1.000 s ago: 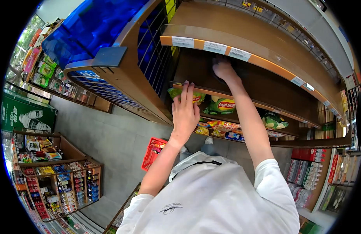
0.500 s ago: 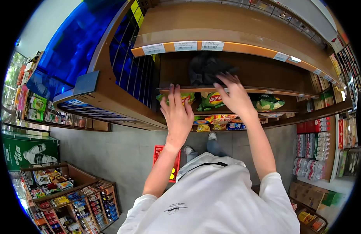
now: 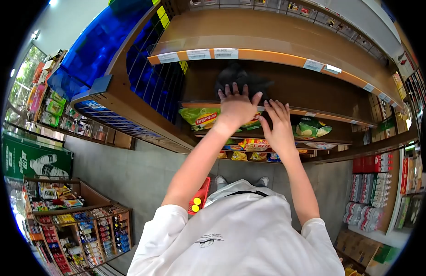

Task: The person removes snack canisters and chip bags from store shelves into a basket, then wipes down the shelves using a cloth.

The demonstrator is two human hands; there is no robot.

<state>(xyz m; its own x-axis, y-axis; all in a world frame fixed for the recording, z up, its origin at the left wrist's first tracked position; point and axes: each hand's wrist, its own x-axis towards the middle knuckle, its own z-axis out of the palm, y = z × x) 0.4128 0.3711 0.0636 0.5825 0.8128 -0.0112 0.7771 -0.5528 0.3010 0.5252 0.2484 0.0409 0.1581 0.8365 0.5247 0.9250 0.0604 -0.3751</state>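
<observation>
A dark grey, crumpled cloth lies on the brown middle shelf, toward its left side. My left hand is spread at the shelf's front edge, its fingertips overlapping the near side of the cloth; I cannot tell whether they press on it. Close beside it, my right hand has its fingers stretched out over the front edge of the same shelf, holding nothing. Just below are a green Lay's chip bag and a darker green chip bag; my left hand partly covers another bag between them.
Above is an upper shelf with an orange price rail. A wire side panel bounds the unit at left. On the floor by my feet stands a red basket with yellow-topped items. Bottled-drink packs stand at right, a snack rack at lower left.
My left hand has moved right and up to the cloth. My right hand has drawn back from the cloth to the shelf edge. The view has shifted slightly, and my feet stand differently.
</observation>
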